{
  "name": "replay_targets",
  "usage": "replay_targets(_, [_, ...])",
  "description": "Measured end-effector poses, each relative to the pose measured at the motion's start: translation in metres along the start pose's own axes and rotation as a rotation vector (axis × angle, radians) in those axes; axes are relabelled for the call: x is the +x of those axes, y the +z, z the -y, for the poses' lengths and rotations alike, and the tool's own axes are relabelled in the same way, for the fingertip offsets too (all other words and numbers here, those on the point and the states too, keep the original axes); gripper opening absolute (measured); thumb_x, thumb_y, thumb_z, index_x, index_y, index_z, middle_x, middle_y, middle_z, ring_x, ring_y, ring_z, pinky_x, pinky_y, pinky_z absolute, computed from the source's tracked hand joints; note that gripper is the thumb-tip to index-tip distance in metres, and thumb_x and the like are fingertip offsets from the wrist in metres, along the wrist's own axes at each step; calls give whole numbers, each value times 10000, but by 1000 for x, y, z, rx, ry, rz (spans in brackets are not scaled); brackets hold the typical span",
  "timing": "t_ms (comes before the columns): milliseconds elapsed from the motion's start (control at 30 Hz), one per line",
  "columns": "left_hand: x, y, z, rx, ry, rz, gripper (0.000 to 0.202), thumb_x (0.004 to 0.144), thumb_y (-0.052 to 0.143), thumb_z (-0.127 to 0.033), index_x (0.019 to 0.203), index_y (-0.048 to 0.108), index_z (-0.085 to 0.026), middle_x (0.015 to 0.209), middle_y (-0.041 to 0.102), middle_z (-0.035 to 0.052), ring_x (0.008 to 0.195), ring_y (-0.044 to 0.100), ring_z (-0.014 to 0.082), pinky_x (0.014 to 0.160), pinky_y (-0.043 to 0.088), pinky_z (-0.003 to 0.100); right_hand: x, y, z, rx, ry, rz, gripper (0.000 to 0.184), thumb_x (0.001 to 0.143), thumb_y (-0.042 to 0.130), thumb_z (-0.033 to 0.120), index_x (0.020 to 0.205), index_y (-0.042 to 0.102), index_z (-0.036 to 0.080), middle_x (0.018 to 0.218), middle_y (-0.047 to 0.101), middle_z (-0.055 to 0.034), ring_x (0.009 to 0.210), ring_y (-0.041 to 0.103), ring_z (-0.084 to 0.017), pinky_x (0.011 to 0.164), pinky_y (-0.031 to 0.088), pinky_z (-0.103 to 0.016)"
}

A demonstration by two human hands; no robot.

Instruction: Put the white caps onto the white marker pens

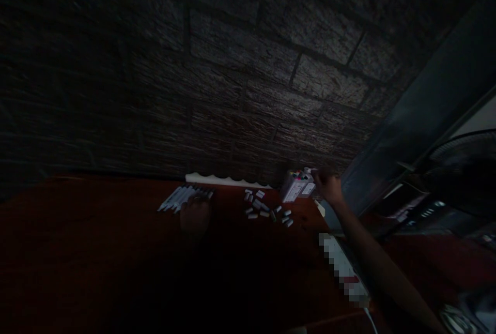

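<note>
The scene is very dark. On the reddish-brown table, several white marker pens without visible caps lie side by side at the left. My left hand rests at their right end; its fingers are lost in shadow. Several short marker caps are scattered across the middle. Farther right, by the wall, stands a clear plastic case with coloured tips showing at its top. My right hand is at the case's upper right edge, fingers curled in. What they hold, if anything, is too dark to make out.
A white strip with a wavy edge lies along the foot of the brick wall. Below my right forearm is a pale, partly pixelated object with a cable. A fan stands at the far right.
</note>
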State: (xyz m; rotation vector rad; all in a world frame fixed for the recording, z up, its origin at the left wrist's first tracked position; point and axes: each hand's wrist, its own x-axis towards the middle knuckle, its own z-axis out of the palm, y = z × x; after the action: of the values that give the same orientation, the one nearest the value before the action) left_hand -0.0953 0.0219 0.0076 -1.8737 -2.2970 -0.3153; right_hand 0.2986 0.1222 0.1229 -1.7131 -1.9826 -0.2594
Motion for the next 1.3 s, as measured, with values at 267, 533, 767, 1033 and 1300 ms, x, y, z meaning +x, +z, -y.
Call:
replay_targets(267, [1,1,-6,-145,-10,92,340,909,438,-225,1058,707,-79,1040,698,226,1042,620,376,911,430,496,-67,49,25,424,39,-40,576,926,390,596,713,681,147,630,677,-63,559,609,-149,535,379,-221])
replay_targets(533, [3,0,-21,-1478,-134,124,360,809,685,-359,1110,691,-162,1075,728,98,957,673,223,875,498,322,-77,107,70,582,-84,-105,525,945,413,537,664,643,157,584,641,-35,511,562,-122,541,380,-227])
replay_targets(767, [-1,4,-37,-2104,-285,311,437,697,808,-264,1101,683,-151,924,741,80,762,685,151,737,506,254,-91,99,67,594,-97,-34,448,932,464,518,806,699,158,732,714,-62,619,651,-155,592,432,-242])
replay_targets(1033, [-11,-12,-50,-2178,-210,388,291,723,755,-163,1002,680,-132,862,739,68,751,679,144,729,512,249,-83,99,55,565,-39,-5,501,903,458,571,853,724,150,812,746,-101,661,676,-191,608,455,-268])
replay_targets(1300, [-21,-13,-56,-2240,-109,435,258,746,710,-112,1000,675,-138,912,738,65,826,699,164,796,531,285,-85,96,58,515,-208,250,309,854,567,420,953,753,195,915,759,-75,674,672,-175,635,494,-270])
